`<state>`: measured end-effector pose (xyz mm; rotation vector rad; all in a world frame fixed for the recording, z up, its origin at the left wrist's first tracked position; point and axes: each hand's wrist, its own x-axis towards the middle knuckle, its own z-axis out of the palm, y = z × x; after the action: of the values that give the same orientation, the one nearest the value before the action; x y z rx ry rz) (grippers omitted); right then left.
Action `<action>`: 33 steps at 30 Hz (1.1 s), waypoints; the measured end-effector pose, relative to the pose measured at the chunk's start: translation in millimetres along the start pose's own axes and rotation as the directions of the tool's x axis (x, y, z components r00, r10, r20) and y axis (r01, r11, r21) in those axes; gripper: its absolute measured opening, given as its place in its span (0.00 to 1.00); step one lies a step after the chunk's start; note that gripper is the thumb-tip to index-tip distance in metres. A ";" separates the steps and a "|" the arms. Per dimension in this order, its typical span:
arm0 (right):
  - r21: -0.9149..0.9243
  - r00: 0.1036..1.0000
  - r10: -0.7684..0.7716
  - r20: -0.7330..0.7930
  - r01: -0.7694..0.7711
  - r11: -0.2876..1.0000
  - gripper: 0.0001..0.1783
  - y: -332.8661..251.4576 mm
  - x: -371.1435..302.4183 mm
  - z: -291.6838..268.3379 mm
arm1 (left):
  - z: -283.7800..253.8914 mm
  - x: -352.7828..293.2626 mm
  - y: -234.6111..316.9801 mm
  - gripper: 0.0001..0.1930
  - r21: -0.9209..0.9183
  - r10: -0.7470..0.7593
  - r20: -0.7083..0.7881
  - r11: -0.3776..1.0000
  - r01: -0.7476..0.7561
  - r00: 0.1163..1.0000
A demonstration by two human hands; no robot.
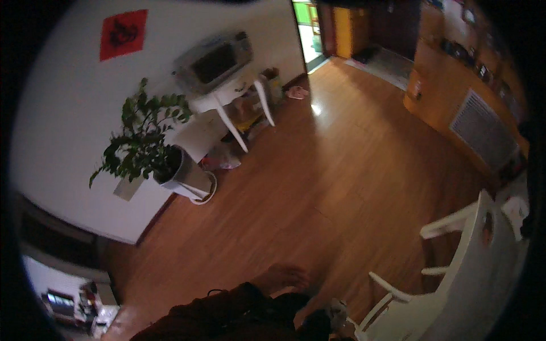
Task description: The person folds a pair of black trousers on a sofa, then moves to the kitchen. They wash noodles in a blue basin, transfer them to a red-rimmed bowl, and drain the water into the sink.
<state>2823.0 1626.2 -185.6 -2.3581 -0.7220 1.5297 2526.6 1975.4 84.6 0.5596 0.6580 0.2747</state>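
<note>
My left hand [283, 277] reaches out from a dark sleeve [210, 312] at the lower edge, above the wooden floor. Its fingers look stretched out, though blurred, and nothing shows in them. My right hand [309, 311] is only partly in view, lower and to the right, dim and blurred. Close to it is a small whitish-grey thing [338, 311] whose kind I cannot make out. Whether the right hand holds it I cannot tell, as the fingers are hidden. A white chair [455, 284] stands just right of that hand.
Along the left wall stand a leafy plant in a white pot [190, 173] and a small white table [227, 96] bearing a grey, boxy appliance [213, 62]. Plastic bags [224, 158] lie beneath. A wooden cabinet [438, 96] lines the right; a bright doorway [309, 34] is at the back.
</note>
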 end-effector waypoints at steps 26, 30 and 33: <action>-0.458 0.958 -0.151 0.242 0.250 0.853 0.33 -355.3 330.8 -150.0 | -127.4 15.5 217.8 0.16 -0.006 0.442 -0.578 0.838 -0.545 0.686; -0.401 0.941 -0.284 0.182 0.335 0.853 0.39 -516.1 318.3 -162.2 | -136.9 32.0 262.2 0.16 -0.130 0.401 -0.603 0.804 -0.581 0.690; -0.322 0.882 -0.400 0.249 0.465 0.824 0.34 -632.1 302.3 -159.8 | -153.4 36.5 296.8 0.14 -0.030 0.430 -0.608 0.828 -0.560 0.667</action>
<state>2894.3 2331.9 -70.0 -2.0885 -1.5997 1.4922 2436.0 2295.1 135.7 0.4324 1.0473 1.0686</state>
